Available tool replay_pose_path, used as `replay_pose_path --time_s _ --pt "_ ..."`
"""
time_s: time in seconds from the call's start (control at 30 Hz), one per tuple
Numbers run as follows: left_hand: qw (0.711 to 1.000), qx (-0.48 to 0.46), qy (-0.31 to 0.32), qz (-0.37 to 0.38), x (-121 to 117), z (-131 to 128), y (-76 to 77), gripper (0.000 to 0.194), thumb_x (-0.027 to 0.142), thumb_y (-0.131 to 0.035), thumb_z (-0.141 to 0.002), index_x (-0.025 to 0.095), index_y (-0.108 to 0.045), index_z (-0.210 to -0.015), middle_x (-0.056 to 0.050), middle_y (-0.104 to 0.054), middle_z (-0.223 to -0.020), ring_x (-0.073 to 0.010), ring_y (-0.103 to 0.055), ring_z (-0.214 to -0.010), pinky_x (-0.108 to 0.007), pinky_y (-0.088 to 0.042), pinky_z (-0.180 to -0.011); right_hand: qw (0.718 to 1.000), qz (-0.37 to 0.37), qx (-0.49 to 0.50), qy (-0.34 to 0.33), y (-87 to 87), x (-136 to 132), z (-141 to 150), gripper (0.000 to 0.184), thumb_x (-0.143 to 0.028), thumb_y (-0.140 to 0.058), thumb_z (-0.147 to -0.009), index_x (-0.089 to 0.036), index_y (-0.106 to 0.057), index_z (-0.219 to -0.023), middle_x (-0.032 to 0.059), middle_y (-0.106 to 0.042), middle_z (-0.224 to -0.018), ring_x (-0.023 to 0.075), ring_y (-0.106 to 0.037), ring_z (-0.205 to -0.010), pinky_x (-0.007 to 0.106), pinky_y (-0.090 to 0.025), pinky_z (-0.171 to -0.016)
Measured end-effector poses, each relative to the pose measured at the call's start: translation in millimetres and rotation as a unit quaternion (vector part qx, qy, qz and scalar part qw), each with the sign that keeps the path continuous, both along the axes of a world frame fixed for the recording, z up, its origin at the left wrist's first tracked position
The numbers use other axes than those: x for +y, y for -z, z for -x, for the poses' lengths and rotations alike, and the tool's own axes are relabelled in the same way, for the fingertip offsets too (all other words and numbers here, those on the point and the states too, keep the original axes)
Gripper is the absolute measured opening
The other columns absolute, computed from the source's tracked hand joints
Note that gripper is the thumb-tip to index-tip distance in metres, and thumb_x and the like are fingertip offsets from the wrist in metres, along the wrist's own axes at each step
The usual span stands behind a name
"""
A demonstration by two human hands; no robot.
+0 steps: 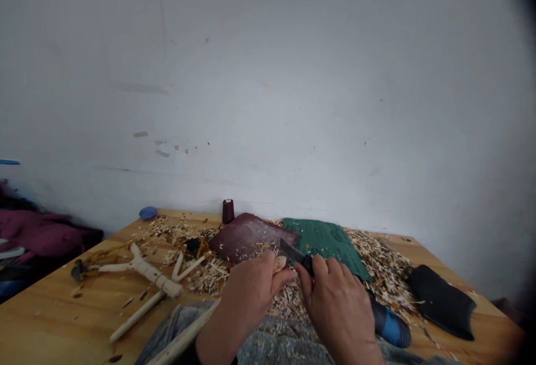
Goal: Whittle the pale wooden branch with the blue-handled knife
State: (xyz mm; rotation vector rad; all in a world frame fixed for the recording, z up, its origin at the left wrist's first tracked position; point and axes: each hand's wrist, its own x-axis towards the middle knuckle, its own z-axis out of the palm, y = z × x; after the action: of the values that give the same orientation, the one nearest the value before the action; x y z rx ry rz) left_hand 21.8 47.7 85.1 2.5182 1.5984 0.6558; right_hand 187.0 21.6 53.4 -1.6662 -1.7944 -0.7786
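Note:
My left hand (pixel 253 289) is wrapped round a peeled wooden stick (pixel 184 338), which runs back under the wrist toward me. The stick's pale cut end shows just past my fingers. In my right hand (pixel 337 301) is a knife (pixel 293 252) with a dark handle, its blade pointing up and left beside the stick's end. Whether blade and wood touch, I cannot tell. Below both hands lies a grey cloth (pixel 288 342) strewn with wood shavings.
Forked peeled branches (pixel 154 278) lie left on the wooden table (pixel 50 309). Behind my hands are a maroon sheet (pixel 238 236), a green sheet (pixel 322 239) and a thread spool (pixel 228 211). Rightward are shavings (pixel 385 264), a blue-black tool handle (pixel 391 325) and a black curved piece (pixel 439 301).

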Motion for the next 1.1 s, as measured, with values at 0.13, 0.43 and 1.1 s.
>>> replay_pose_path --time_s 0.13,0.43,1.1 --pt "1.0 -0.006 0.025 -0.006 1.8 2.1 1.2 0.058 0.075 -0.034 -0.082 0.02 -0.053 -0.082 -0.003 -0.065 -0.068 -0.0258 -0.063 -0.064 -0.03 -0.026 -0.053 0.986 0.047 0.131 -0.091 0.0 1.7 -3.3 0.041 -0.05 -0.028 -0.098 -0.024 -0.048 -0.075 0.0021 -0.057 -0.064 0.0211 -0.058 -0.057 0.03 -0.028 -0.053" --pt "0.991 -0.103 0.083 0.019 -2.8 5.1 -4.1 0.064 0.078 -0.028 -0.081 0.021 -0.056 -0.093 -0.005 -0.067 -0.079 -0.0249 -0.064 -0.074 -0.029 -0.041 -0.065 0.919 0.151 0.27 -0.244 -4.3 -4.6 2.7 0.04 -0.051 -0.032 -0.097 -0.023 -0.051 -0.076 0.0004 -0.061 -0.068 0.0166 -0.058 -0.061 0.025 -0.03 -0.053" --pt "0.988 -0.104 0.107 0.04 -2.8 4.2 -6.4 0.04 0.058 -0.044 -0.089 0.022 -0.06 -0.082 -0.001 -0.067 -0.079 -0.0214 -0.062 -0.073 -0.028 -0.037 -0.062 0.937 0.131 0.216 -0.242 -0.9 -2.5 5.1 0.041 -0.05 -0.03 -0.097 -0.023 -0.055 -0.078 0.0009 -0.063 -0.067 0.0166 -0.059 -0.057 0.025 -0.031 -0.051"
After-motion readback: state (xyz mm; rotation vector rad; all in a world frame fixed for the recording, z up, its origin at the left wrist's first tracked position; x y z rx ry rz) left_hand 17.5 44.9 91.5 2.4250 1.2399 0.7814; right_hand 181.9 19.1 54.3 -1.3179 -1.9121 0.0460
